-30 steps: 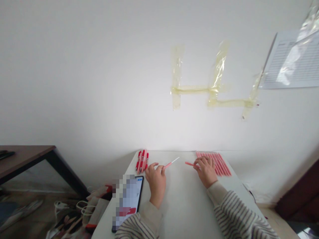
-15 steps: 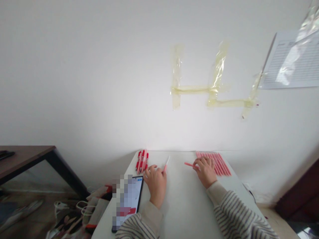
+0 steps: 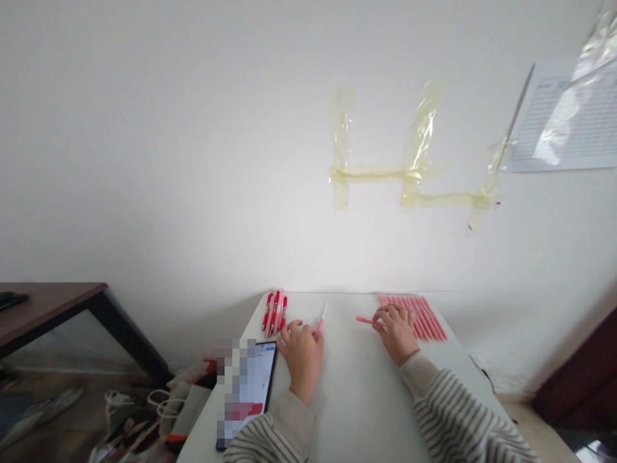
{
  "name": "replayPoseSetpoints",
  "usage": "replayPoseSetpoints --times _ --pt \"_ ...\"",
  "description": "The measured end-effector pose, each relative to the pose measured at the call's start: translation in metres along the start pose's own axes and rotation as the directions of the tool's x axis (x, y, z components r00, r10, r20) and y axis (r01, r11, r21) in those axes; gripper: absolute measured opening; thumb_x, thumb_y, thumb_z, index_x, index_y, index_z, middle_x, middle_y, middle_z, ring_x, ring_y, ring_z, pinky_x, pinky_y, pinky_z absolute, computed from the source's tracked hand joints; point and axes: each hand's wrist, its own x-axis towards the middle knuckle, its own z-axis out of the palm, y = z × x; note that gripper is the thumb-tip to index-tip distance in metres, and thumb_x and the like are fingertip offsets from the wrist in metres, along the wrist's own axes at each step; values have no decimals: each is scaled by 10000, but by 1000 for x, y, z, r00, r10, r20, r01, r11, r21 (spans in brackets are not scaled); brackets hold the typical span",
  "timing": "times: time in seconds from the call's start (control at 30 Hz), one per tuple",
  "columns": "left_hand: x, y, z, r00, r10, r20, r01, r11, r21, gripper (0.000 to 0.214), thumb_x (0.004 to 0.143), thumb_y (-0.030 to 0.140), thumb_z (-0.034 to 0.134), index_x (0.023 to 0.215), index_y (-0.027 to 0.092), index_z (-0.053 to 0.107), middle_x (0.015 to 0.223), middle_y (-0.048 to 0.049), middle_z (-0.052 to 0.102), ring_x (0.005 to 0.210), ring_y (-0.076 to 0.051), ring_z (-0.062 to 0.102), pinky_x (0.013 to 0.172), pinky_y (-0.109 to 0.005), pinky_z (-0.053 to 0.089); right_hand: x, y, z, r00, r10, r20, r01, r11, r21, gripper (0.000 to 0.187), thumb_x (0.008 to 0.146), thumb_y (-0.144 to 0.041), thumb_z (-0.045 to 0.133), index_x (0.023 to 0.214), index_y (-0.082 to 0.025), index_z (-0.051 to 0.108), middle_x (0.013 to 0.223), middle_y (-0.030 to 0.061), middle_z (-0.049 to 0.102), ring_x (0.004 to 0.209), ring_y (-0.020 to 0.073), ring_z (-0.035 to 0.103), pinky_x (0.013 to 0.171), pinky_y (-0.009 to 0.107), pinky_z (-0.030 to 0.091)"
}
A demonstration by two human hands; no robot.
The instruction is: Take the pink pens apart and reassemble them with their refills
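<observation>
My left hand (image 3: 303, 354) is closed on a pink pen (image 3: 321, 321) whose thin whitish end points up and away from me. To its right, my right hand (image 3: 396, 329) pinches a slim pink pen tube (image 3: 364, 319) that sticks out leftward; its other end is hidden by my fingers. The two pieces are apart. Right beside and partly behind my right hand lies a neat row of pink pens (image 3: 430, 318), side by side. A small bunch of red and pink pens (image 3: 276, 312) lies at the table's back left corner, just beyond my left fingers.
A phone (image 3: 258, 379) with a lit screen lies on the white table (image 3: 361, 399) along its left edge. The wall (image 3: 193, 161) with yellowish tape (image 3: 376, 173) stands right behind. A dark desk (image 3: 58, 308) and bags (image 3: 187, 405) are at the left.
Both hands stay nearly in place. The pen in my left hand has shifted very slightly to the left, and the tube in my right hand has dipped a little.
</observation>
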Motion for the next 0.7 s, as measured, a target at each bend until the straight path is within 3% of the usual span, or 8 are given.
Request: replayPoseSetpoints --times 0.37,0.53,0.7 --pt "1 1 1 1000 6 -14 -6 1000 -30 302 892 415 527 894 209 748 1182 -111 613 1161 -314 469 1013 -518 352 0 1 1 1000 -1 4 1 1000 14 80 893 -315 622 936 -290 685 1102 40 672 1166 291 488 1052 532 315" --pt "2 2 9 993 121 16 -116 975 -189 172 801 276 663 957 281 733 1206 -57 584 1186 -282 454 1047 -477 368 1 -3 0 1000 -22 13 22 1000 5 91 900 -305 601 933 -294 685 1041 44 694 1160 290 505 1086 578 279" --pt "0 5 16 972 231 51 -207 934 -291 101 784 238 701 833 307 756 1160 -44 599 1186 -276 464 1068 -498 372 1 -15 -6 996 -66 61 65 998 25 98 903 -257 597 946 -299 674 1002 24 717 1172 270 528 1120 602 232"
